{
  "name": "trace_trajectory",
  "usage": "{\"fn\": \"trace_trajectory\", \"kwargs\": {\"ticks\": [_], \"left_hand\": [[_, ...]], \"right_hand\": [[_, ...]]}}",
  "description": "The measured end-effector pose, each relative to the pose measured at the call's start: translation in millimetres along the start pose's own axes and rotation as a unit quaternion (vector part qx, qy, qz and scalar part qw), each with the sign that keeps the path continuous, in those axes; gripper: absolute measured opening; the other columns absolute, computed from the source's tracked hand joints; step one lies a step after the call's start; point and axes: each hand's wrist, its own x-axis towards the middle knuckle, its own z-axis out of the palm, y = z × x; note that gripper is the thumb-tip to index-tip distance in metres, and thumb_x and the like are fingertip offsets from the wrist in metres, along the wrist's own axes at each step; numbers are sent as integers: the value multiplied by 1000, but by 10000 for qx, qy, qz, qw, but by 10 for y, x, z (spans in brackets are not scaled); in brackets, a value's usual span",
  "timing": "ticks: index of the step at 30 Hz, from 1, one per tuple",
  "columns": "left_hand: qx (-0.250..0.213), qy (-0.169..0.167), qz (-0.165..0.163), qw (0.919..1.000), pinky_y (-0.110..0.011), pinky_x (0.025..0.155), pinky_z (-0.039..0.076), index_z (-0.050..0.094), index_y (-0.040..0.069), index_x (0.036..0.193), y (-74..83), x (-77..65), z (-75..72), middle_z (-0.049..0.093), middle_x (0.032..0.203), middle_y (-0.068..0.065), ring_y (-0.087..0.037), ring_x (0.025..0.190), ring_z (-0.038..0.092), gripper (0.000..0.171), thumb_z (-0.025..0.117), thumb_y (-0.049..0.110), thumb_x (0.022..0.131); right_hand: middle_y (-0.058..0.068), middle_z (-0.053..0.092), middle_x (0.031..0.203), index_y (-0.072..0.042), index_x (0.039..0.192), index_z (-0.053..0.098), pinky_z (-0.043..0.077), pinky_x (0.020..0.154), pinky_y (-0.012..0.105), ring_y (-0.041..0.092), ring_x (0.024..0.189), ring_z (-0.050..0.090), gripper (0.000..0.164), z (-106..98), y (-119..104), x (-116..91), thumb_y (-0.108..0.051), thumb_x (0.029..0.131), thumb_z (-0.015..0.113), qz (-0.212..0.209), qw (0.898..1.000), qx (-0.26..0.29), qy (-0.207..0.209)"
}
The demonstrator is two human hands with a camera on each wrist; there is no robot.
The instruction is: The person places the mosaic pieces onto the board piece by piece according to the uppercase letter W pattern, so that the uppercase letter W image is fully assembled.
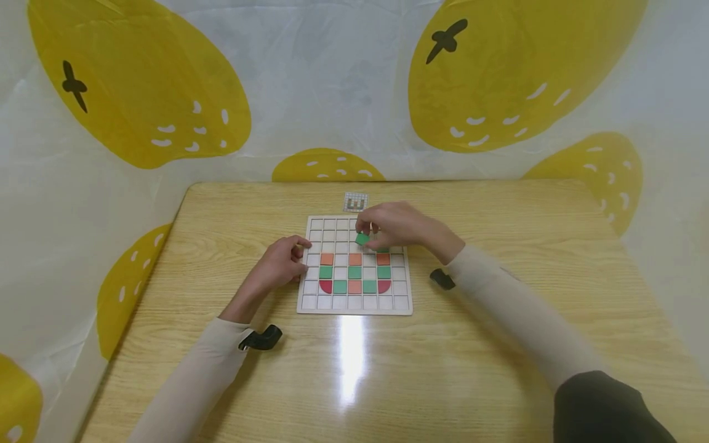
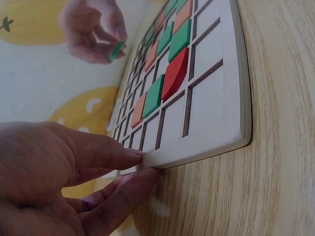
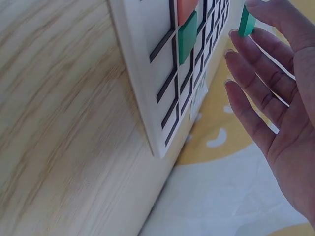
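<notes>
A white grid board (image 1: 325,302) lies on the table, its cells partly filled with flat tiles. Orange and green square tiles stand in columns, and a red rounded tile (image 1: 384,287) sits at each lower corner of the pattern. My left hand (image 1: 279,263) holds the board's left edge, thumb (image 2: 129,156) on top and fingers against the side. Above the upper part of the board, my right hand (image 1: 397,223) pinches a green square tile (image 1: 362,239) between thumb and index finger. Its other fingers spread loosely in the right wrist view. That hand partly covers the board's upper right cells.
Just beyond the board's far edge lies a small pattern card (image 1: 356,202) with a gridded figure. The wooden table (image 1: 221,209) ends at a white cloth (image 1: 332,74) printed with yellow fruit. A black wrist mount (image 1: 263,338) sticks out from the left sleeve.
</notes>
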Motion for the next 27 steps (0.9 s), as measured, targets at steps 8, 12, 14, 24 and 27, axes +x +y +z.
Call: {"fn": "trace_trajectory", "kwargs": {"ticks": [8,12,14,24,27], "left_hand": [[42,-14,47,10000,-29,63,55,59,3,134,-1,4,1,53,109,-17,-27,91,53,47,69,-6,88],[24,-29,3,10000,-29,63,55,59,3,134,7,0,2,53,110,-17,-27,91,54,47,69,-6,89],[20,-38,-28,10000,-29,64,56,59,4,134,8,1,1,53,110,-17,-28,92,54,47,69,-5,89],[108,-58,-46,9999,-28,63,55,58,4,134,-6,11,-5,54,109,-17,-27,91,55,46,68,-4,90],[135,-45,-12,9999,-28,63,55,58,4,134,-5,4,-4,54,109,-16,-27,90,55,45,68,-4,90]], "right_hand": [[-5,69,97,-19,108,71,50,72,30,12,88,63,28,30,-83,166,-35,87,78,-56,9997,-23,-230],[-5,69,98,-19,109,71,49,72,30,13,88,61,28,41,-132,248,-35,87,76,-107,9991,-120,-387],[-5,68,98,-19,110,71,48,71,30,12,87,60,27,50,-161,284,-35,88,75,-111,9988,-205,-435],[-8,67,99,-22,110,69,47,70,30,11,86,58,26,134,-272,511,-38,90,74,-83,9967,-469,-659],[-9,66,100,-23,110,68,48,69,30,10,87,58,26,157,-295,571,-38,90,74,-74,9958,-542,-737]]}}
